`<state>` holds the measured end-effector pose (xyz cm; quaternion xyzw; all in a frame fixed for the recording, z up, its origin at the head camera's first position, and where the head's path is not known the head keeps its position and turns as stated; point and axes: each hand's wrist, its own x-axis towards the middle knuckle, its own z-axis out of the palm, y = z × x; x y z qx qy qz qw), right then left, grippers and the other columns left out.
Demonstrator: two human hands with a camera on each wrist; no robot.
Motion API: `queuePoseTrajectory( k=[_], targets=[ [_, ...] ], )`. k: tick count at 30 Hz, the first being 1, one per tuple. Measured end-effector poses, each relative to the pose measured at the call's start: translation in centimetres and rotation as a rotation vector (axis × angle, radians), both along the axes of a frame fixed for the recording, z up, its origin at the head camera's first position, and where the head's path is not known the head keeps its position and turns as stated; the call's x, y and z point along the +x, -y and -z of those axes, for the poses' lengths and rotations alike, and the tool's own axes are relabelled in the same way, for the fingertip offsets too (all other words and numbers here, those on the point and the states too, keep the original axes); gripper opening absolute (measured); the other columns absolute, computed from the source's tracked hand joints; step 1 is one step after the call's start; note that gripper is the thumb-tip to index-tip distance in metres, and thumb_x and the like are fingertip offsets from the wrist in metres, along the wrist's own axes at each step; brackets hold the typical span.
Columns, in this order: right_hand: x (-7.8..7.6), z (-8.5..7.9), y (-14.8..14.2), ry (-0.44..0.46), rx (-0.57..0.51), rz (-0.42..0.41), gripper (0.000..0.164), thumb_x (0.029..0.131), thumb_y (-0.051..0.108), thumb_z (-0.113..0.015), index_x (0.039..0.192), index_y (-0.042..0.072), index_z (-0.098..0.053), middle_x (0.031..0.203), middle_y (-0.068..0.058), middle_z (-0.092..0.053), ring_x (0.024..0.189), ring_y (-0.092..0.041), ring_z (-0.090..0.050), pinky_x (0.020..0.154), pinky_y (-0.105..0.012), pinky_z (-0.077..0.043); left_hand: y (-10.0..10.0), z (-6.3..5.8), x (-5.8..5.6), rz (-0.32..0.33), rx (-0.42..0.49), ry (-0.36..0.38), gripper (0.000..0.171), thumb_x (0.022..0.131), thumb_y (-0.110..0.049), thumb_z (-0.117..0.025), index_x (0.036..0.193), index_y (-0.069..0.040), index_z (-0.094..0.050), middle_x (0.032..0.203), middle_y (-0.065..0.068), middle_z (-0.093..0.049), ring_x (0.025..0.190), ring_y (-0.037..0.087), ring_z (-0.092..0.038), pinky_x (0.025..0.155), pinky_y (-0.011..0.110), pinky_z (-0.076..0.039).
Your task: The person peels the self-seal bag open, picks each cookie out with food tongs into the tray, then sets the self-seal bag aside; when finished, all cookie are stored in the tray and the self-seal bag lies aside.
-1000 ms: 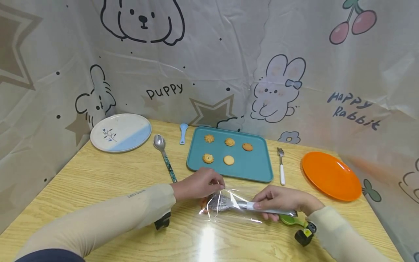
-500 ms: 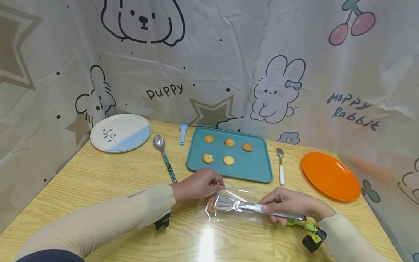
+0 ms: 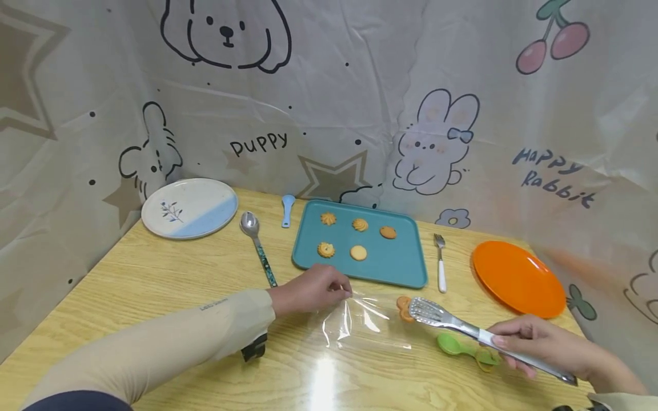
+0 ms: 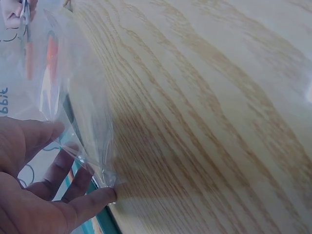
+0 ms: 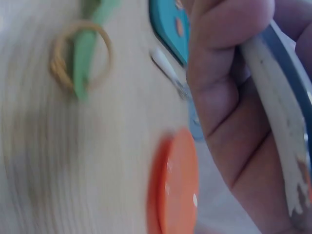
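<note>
My left hand (image 3: 316, 288) pinches the edge of a clear plastic bag (image 3: 360, 325) at the table's middle. In the left wrist view, the bag (image 4: 90, 97) stretches away from the left hand (image 4: 44, 190). My right hand (image 3: 545, 349) grips metal tongs (image 3: 460, 326) with a pale handle. At the tips of the tongs is a brown, lobed cookie (image 3: 404, 309), now by the bag's right end. How firmly the tongs clasp it cannot be seen. Below the tongs lies a green spoon (image 3: 450, 343) with a yellowish band (image 5: 59, 66) around its handle.
Behind the bag lies a teal tray (image 3: 390, 265) with several cookies. A fork (image 3: 441, 268) and an orange plate (image 3: 519, 279) sit to the right. Leftward are a long-handled spoon (image 3: 252, 225), a small blue spoon (image 3: 287, 211) and a white-and-blue plate (image 3: 190, 208).
The right hand has drawn the tongs rightward out of the bag, with the brown cookie at their tips. The green spoon shows more fully. The left hand has stayed put on the bag.
</note>
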<state>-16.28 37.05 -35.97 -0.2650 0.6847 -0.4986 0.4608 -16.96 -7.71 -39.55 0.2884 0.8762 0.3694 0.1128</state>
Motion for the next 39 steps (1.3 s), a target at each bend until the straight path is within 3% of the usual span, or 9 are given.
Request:
queuePoseTrajectory(
  k=[4,8,13,17,21,26,39],
  targets=[
    [0.1,-0.8,-2.2,-0.077,0.041,0.076,0.030,0.105,0.001,-0.029,0.119,-0.015,-0.050,0.077,-0.017,-0.057,0.057,-0.038,-0.037,0.049,-0.037,-0.043,-0.1,0.0,-0.1,-0.003,-0.002,-0.004,0.017,0.096,-0.016,-0.060,0.100,-0.010,-0.075,0.100,0.001,-0.075,0.083,0.007,-0.060,0.079,0.022,-0.051],
    [-0.7,-1.1,-2.5,-0.146,0.126,0.151,0.032,0.106,0.007,-0.030,0.123,-0.012,-0.048,0.079,-0.004,-0.063,0.062,-0.036,-0.041,0.048,-0.039,-0.037,-0.2,0.1,-0.1,-0.005,-0.008,-0.017,0.016,0.096,-0.017,-0.061,0.099,-0.011,-0.076,0.098,0.000,-0.076,0.087,0.008,-0.063,0.079,0.021,-0.051],
    [-2.5,-0.4,-0.3,-0.232,0.187,0.192,0.035,0.106,0.015,-0.036,0.125,-0.011,-0.050,0.079,-0.005,-0.063,0.058,-0.022,-0.050,0.050,-0.035,-0.044,-0.2,0.2,-0.1,-0.012,-0.009,-0.018,0.016,0.096,-0.016,-0.061,0.099,-0.011,-0.076,0.098,0.000,-0.075,0.088,0.008,-0.063,0.078,0.021,-0.051],
    [-3.6,0.3,2.5,-0.273,0.283,0.280,0.043,0.103,0.029,-0.046,0.127,-0.006,-0.054,0.081,-0.010,-0.064,0.060,-0.008,-0.055,0.055,-0.030,-0.048,-0.2,0.2,-0.1,-0.018,-0.019,-0.007,0.016,0.096,-0.016,-0.061,0.099,-0.012,-0.076,0.098,-0.002,-0.075,0.090,0.007,-0.062,0.078,0.021,-0.051],
    [-4.6,0.8,4.9,-0.269,0.363,0.350,0.050,0.099,0.039,-0.053,0.128,-0.002,-0.056,0.083,-0.013,-0.064,0.061,-0.009,-0.055,0.058,-0.029,-0.049,-0.2,0.2,-0.1,-0.021,-0.025,0.006,0.016,0.096,-0.017,-0.061,0.100,-0.012,-0.076,0.098,-0.003,-0.075,0.084,0.007,-0.059,0.075,0.021,-0.050],
    [-5.4,1.1,6.5,-0.247,0.380,0.378,0.051,0.097,0.041,-0.055,0.125,-0.001,-0.058,0.083,-0.011,-0.064,0.062,-0.009,-0.057,0.060,-0.028,-0.051,-0.2,0.1,-0.1,-0.019,-0.010,0.025,0.016,0.096,-0.016,-0.060,0.101,-0.011,-0.075,0.097,0.001,-0.075,0.075,0.009,-0.056,0.071,0.022,-0.049],
    [-5.6,1.9,6.9,-0.193,0.362,0.391,0.052,0.098,0.038,-0.054,0.128,-0.004,-0.055,0.082,-0.007,-0.064,0.062,-0.008,-0.057,0.059,-0.025,-0.052,0.0,0.3,-0.1,-0.014,-0.010,-0.013,0.016,0.095,-0.016,-0.061,0.099,-0.010,-0.076,0.092,0.002,-0.075,0.073,0.007,-0.054,0.071,0.021,-0.049]
  ],
)
